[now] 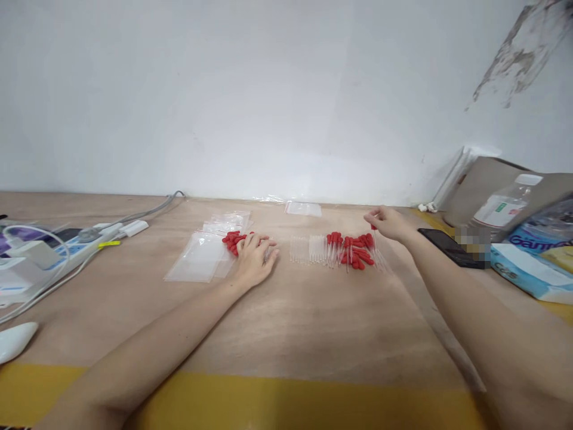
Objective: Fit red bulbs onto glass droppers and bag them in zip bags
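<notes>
My left hand [255, 258] lies on the wooden table [313, 322], fingers curled over a small bunch of red-capped droppers [233, 241] beside a stack of clear plastic bags [203, 255]. My right hand [389, 223] hovers above a larger pile of red-capped glass droppers [353, 249] and pinches one dropper [373, 234] by its red bulb, tube hanging down. A row of bare glass tubes [308, 249] lies just left of that pile.
A power strip with cables [80, 242] and a white mouse [15, 340] sit at the left. A black phone [450, 246], a plastic bottle [508, 206], cardboard and blue packets [530, 269] crowd the right. A loose clear bag [303, 208] lies by the wall.
</notes>
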